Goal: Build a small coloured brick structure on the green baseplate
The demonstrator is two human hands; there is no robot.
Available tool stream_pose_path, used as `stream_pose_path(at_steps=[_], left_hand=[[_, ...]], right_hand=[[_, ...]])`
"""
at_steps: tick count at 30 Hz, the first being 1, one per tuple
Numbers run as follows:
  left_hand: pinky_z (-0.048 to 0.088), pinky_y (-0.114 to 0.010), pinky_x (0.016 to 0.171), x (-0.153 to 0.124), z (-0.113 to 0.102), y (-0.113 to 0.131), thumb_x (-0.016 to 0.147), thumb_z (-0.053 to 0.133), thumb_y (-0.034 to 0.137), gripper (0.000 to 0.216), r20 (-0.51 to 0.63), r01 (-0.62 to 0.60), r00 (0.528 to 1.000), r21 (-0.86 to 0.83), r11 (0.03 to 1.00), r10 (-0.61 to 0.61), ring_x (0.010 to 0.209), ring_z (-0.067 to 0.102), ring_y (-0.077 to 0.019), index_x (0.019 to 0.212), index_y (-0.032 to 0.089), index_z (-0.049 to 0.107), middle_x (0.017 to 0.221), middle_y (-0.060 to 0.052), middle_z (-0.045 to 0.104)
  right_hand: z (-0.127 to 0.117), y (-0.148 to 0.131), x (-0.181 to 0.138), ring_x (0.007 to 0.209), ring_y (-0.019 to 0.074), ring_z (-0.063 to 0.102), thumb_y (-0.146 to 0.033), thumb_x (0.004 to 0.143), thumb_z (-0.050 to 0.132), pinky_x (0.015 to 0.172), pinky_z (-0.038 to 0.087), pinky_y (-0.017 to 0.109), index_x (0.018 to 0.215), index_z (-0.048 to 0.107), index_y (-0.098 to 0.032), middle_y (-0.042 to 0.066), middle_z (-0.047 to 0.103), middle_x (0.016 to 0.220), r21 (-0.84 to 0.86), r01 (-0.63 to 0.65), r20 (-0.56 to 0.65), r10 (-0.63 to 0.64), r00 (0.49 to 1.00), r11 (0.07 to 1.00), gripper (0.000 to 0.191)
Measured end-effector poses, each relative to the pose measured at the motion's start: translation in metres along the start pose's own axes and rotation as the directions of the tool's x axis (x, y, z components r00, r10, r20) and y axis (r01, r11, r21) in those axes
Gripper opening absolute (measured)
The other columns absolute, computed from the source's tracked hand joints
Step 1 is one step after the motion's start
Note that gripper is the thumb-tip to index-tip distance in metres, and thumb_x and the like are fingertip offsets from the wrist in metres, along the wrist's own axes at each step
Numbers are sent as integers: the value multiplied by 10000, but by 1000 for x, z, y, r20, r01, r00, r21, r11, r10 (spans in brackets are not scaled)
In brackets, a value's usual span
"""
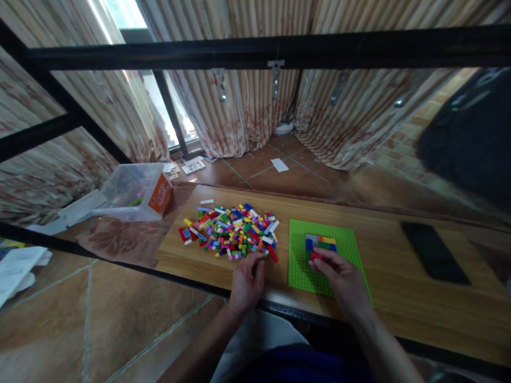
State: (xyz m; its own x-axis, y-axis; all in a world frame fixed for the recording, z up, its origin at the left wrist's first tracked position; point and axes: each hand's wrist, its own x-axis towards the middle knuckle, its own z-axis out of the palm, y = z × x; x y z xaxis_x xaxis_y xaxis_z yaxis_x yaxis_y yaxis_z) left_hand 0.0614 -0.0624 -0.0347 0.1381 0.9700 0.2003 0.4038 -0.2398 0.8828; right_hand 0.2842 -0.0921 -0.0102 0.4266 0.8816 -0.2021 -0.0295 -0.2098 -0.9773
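Note:
My right hand (339,271) pinches a red toy brick (315,256) over the green baseplate (299,276). Beside that brick, blue, grey, yellow and orange bricks form a small block (326,240) on the plate, partly hidden by my fingers. My left hand (248,277) rests at the table's near edge with its fingers curled, close to the front of a heap of mixed coloured bricks (237,231). Whatever its fingers may hold is too small to make out.
A dark phone-like slab (435,252) lies to the right on the wooden table (387,276). Left of the table stands a clear plastic box (131,191) with an orange label. A black metal bar (247,56) crosses in front of the curtains (247,111).

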Motion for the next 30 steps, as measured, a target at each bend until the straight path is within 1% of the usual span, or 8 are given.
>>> stream_pose_path(at_steps=[5, 9, 14, 17, 19, 22, 26, 30], left_hand=[[521, -312, 824, 0, 1, -2, 933, 498, 220, 172, 5, -30, 1000, 83, 996, 30, 896, 679, -191, 1033, 182, 633, 943, -64, 708], [529, -303, 804, 1, 0, -3, 932, 498, 216, 170, 5, -64, 998, 114, 991, 64, 880, 682, -186, 1028, 178, 632, 943, -62, 708], [539, -303, 786, 2, 0, -5, 938, 493, 224, 179, 12, -90, 996, 142, 986, 89, 840, 689, -178, 1047, 173, 625, 936, -64, 707], [546, -312, 801, 3, 0, -5, 938, 495, 232, 183, 14, -89, 996, 160, 983, 87, 859, 693, -184, 1053, 173, 625, 942, -67, 715], [550, -315, 801, 3, 0, -4, 938, 497, 238, 190, 13, -86, 996, 165, 983, 85, 860, 695, -186, 1062, 175, 625, 939, -67, 720], [552, -322, 811, 3, 0, -4, 939, 496, 243, 192, 8, -83, 997, 173, 981, 83, 875, 697, -191, 1060, 178, 630, 945, -69, 722], [554, -320, 808, 2, 0, -5, 937, 499, 243, 190, 4, -95, 995, 184, 978, 96, 866, 698, -190, 1053, 177, 635, 944, -68, 720], [553, -314, 795, 3, 1, -4, 931, 504, 236, 186, -3, -114, 993, 197, 974, 117, 853, 696, -187, 1045, 178, 639, 930, -64, 720]], right_hand=[[-54, 13, -15, 747, 214, 717, -535, 693, 735, 711, 593, 357, 990, 693, -189, 77, 752, 882, -158, -24, -154, 0, 988, 987, 457], [-70, 16, -15, 784, 232, 723, -548, 761, 668, 715, 582, 366, 1021, 648, -199, 93, 749, 939, -291, -22, -193, -37, 981, 957, 435], [-63, 14, -3, 854, 243, 714, -538, 840, 578, 759, 554, 386, 1046, 622, -218, 88, 747, 961, -447, 87, -152, -172, 973, 890, 383], [-56, 12, 4, 872, 237, 697, -531, 864, 552, 784, 537, 397, 1045, 642, -218, 85, 739, 991, -536, 175, -117, -278, 953, 826, 373], [-52, 11, 8, 881, 227, 679, -536, 873, 544, 796, 528, 395, 1017, 672, -220, 85, 728, 1014, -588, 264, -79, -378, 922, 765, 369], [-46, 12, 14, 927, 221, 646, -547, 881, 539, 835, 507, 397, 960, 714, -236, 84, 704, 1007, -645, 371, -42, -516, 855, 668, 366], [-37, 17, 20, 891, 219, 615, -542, 883, 544, 824, 485, 395, 932, 729, -221, 92, 686, 940, -706, 365, -74, -576, 814, 607, 373], [-27, 23, 22, 905, 229, 592, -532, 885, 546, 856, 440, 411, 895, 725, -213, 85, 700, 913, -753, 348, -58, -584, 809, 558, 366]])
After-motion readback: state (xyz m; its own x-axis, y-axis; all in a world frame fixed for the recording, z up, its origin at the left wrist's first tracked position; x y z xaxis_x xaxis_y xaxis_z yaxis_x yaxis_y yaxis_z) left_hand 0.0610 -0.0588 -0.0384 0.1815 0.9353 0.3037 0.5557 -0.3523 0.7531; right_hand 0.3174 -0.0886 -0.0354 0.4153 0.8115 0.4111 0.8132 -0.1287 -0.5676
